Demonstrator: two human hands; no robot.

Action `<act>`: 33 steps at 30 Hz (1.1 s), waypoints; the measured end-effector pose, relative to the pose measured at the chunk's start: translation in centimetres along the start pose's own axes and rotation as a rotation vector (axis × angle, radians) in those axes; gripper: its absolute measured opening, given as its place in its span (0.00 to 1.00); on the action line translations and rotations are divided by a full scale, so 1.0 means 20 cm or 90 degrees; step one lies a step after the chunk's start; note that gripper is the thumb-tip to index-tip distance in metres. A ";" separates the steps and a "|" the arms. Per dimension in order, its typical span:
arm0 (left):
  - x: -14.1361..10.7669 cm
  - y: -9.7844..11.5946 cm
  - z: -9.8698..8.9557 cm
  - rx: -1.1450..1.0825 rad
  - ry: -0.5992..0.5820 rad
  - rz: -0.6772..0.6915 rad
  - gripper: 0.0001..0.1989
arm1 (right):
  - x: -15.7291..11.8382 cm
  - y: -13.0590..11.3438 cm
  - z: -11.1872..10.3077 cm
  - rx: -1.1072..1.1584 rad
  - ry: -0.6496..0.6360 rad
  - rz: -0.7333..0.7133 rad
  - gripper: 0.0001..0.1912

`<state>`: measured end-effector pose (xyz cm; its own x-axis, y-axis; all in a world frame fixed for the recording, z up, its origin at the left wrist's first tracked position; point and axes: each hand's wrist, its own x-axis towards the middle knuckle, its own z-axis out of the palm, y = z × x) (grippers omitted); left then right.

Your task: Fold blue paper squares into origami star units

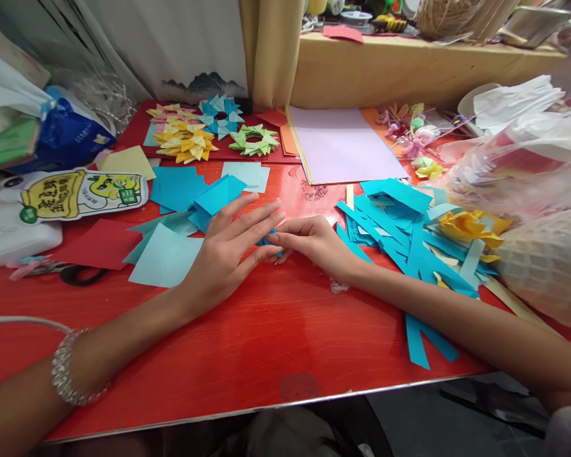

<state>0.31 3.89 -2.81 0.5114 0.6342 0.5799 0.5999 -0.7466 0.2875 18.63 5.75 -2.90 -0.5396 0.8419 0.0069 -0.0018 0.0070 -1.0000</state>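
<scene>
A small piece of folded blue paper [265, 242] is between my two hands over the red table, mostly covered by fingers. My left hand [231, 244] has its fingers stretched over the piece, its thumb closing against it from the near side. The thumb and index finger of my right hand [316, 242] pinch its right end. Just behind my left hand lie blue paper squares [178, 187] and a folded blue sheet [221, 193]. A pale blue square [164, 255] rests left of my wrist, partly over teal paper [140, 241].
Blue paper strips [400, 235] are heaped at right, under my right forearm. Folded paper rings [254, 141] and a lilac paper stack [340, 143] sit at the back. At left are a yellow-labelled pouch [83, 195], red paper [105, 244] and a black scissors handle [83, 275].
</scene>
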 end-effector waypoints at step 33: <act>0.03 0.02 0.00 -0.407 0.022 -0.486 0.09 | -0.01 0.01 0.01 -0.090 -0.042 -0.017 0.13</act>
<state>0.82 3.96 -2.29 0.1017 0.9910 0.0870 0.3109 -0.1148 0.9435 18.62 5.46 -3.09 -0.5948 0.8034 0.0286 0.0994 0.1088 -0.9891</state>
